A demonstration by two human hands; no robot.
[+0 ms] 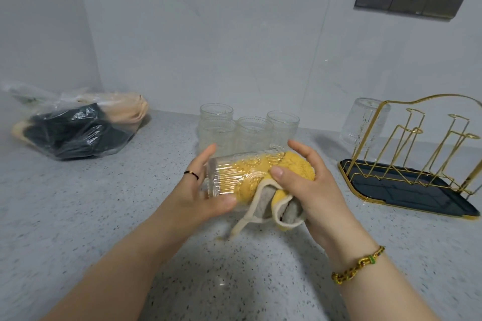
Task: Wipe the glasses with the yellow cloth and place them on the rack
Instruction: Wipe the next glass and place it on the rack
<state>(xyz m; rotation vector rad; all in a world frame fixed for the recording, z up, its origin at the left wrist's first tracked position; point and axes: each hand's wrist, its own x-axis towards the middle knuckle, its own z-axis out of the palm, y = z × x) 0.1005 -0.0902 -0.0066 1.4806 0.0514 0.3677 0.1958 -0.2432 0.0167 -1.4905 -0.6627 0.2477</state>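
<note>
Plastic bag (pixel 75 133) lies at nine o'clock. Left hand (pixel 200 190) grips the ribbed glass (pixel 224 177) sideways at centre; right hand (pixel 313 190) clutches the yellow cloth (pixel 300 167) pushed inside it. At three o'clock the rack (pixel 407 190) carries one upturned glass (pixel 362 122).

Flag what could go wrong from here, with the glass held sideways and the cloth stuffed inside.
The left hand grips the glass only at its base, above the counter; twisting the yellow cloth with the right hand could wrench it loose.
Four glasses stand close behind and could get knocked.
The rack already holds one upturned glass; the next could clink against it.
</note>
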